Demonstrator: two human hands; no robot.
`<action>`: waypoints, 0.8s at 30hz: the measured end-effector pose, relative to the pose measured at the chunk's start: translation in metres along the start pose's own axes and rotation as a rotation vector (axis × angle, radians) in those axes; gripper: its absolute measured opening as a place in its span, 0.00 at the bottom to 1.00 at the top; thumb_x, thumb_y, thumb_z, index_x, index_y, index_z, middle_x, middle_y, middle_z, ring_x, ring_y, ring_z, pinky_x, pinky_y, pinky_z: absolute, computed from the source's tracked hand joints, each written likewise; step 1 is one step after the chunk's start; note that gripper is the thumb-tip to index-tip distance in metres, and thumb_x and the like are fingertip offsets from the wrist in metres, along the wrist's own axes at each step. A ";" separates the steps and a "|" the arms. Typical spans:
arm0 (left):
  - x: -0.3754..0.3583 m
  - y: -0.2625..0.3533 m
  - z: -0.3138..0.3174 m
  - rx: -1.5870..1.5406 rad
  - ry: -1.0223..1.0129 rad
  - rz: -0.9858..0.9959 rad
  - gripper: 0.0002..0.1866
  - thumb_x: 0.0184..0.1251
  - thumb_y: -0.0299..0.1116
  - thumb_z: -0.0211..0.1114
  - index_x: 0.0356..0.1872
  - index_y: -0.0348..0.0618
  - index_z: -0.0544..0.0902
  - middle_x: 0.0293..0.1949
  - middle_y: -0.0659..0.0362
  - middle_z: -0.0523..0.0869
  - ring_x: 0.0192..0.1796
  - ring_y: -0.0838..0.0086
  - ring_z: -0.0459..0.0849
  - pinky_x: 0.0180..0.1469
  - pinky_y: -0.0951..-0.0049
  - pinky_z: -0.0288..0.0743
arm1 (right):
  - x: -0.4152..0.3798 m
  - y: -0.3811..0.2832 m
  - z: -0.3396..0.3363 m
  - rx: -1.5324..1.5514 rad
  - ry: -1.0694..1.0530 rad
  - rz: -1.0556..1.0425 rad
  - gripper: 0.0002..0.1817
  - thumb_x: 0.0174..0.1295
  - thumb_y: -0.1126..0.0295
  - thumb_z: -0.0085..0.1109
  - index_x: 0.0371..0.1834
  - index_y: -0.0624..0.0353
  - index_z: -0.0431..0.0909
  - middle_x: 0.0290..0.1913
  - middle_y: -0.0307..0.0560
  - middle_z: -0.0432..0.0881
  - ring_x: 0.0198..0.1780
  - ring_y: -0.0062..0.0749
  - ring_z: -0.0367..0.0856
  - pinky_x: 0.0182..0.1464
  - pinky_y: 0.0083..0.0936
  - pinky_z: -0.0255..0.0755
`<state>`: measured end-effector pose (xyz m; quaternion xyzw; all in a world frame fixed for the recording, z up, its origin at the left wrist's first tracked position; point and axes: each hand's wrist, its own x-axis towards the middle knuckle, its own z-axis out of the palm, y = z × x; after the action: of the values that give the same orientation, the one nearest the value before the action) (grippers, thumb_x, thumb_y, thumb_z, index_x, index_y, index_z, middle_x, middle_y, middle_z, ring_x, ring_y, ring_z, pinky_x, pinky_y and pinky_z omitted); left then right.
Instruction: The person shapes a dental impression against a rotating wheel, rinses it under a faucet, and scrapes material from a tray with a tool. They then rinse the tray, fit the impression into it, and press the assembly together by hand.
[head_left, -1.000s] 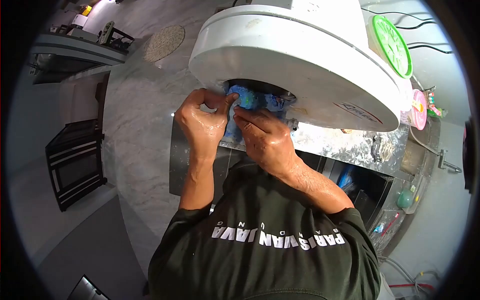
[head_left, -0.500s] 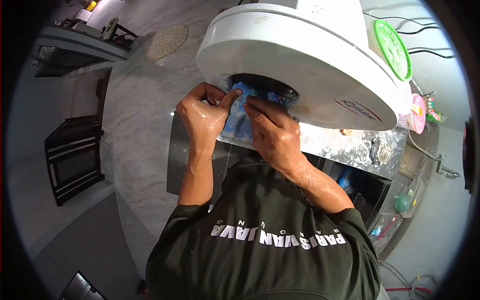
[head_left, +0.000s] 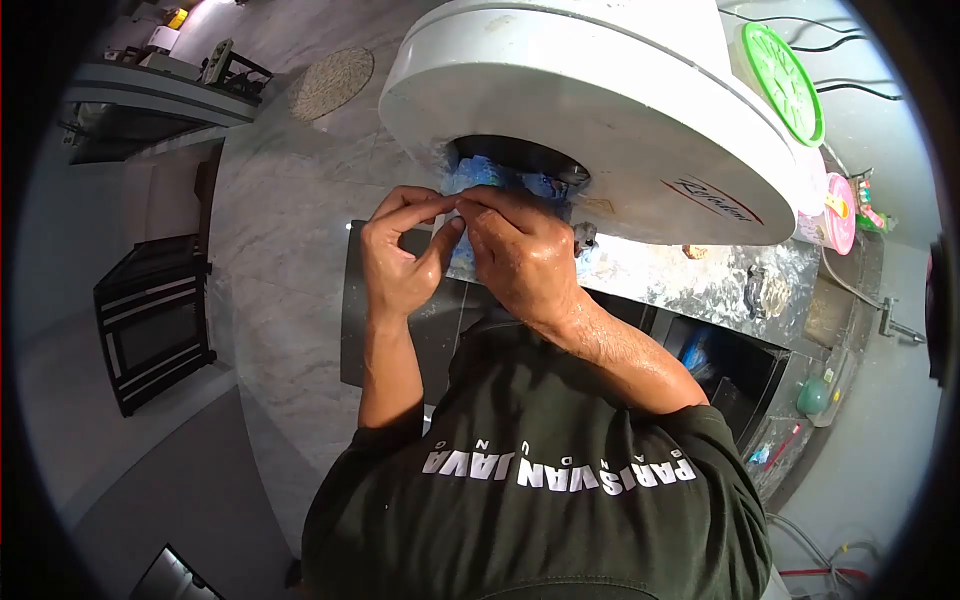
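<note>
My left hand (head_left: pixel 408 248) and my right hand (head_left: pixel 520 252) meet at their fingertips, just below the dark opening in a large white rounded machine (head_left: pixel 600 130). The fingers of both hands are pinched together, and whatever lies between them is too small to make out. Wet drops shine on the skin of my right hand and forearm. Around the opening and behind my hands is blue, smeared material (head_left: pixel 478 172). A small grey metal part (head_left: pixel 585 236) shows beside my right hand.
A worktop (head_left: pixel 670 275) spattered with white runs right of my hands. Beyond the machine are a green-lidded container (head_left: pixel 783 85) and a pink-rimmed tub (head_left: pixel 840 212). A metal tap (head_left: pixel 903 325) is on the right wall. A round woven mat (head_left: pixel 332 84) lies on the floor.
My hands have moved slightly down, away from the opening, and their fingertips have come together. The machine appears a little higher in the view.
</note>
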<state>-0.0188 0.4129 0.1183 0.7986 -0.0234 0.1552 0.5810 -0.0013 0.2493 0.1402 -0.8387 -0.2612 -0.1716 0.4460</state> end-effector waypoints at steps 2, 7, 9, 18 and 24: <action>0.000 0.001 0.001 0.071 0.003 0.050 0.13 0.55 0.20 0.77 0.43 0.40 0.94 0.34 0.56 0.87 0.36 0.72 0.85 0.42 0.74 0.77 | 0.000 0.000 0.000 0.070 0.029 0.043 0.12 0.54 0.85 0.68 0.41 0.61 0.87 0.47 0.47 0.90 0.40 0.42 0.90 0.40 0.31 0.86; 0.005 0.003 0.002 0.140 0.018 0.026 0.15 0.53 0.21 0.80 0.43 0.42 0.94 0.33 0.57 0.87 0.36 0.71 0.85 0.42 0.73 0.77 | -0.005 0.002 -0.009 0.115 0.054 0.062 0.10 0.56 0.84 0.69 0.40 0.61 0.88 0.48 0.47 0.91 0.41 0.40 0.91 0.40 0.30 0.86; 0.007 0.002 0.002 0.119 0.030 -0.015 0.14 0.53 0.21 0.80 0.43 0.43 0.95 0.32 0.57 0.87 0.36 0.72 0.85 0.42 0.73 0.77 | -0.006 0.004 -0.014 -0.006 0.077 -0.006 0.09 0.57 0.84 0.69 0.39 0.61 0.89 0.49 0.47 0.91 0.41 0.40 0.91 0.41 0.31 0.86; 0.011 0.003 0.005 0.160 0.053 0.017 0.12 0.55 0.21 0.79 0.41 0.42 0.95 0.32 0.58 0.88 0.34 0.73 0.86 0.39 0.73 0.78 | -0.011 0.013 -0.009 -0.171 0.088 -0.002 0.09 0.55 0.82 0.70 0.39 0.59 0.90 0.51 0.45 0.91 0.41 0.38 0.91 0.40 0.29 0.87; 0.015 0.008 0.004 0.163 0.062 -0.012 0.10 0.56 0.17 0.78 0.40 0.36 0.93 0.34 0.56 0.89 0.33 0.77 0.82 0.40 0.76 0.76 | -0.010 0.012 -0.008 -0.176 0.087 0.039 0.12 0.52 0.83 0.70 0.39 0.57 0.91 0.51 0.43 0.91 0.40 0.36 0.91 0.39 0.28 0.87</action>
<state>-0.0058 0.4087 0.1285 0.8380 0.0122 0.1780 0.5156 -0.0031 0.2343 0.1317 -0.8713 -0.2090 -0.2213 0.3850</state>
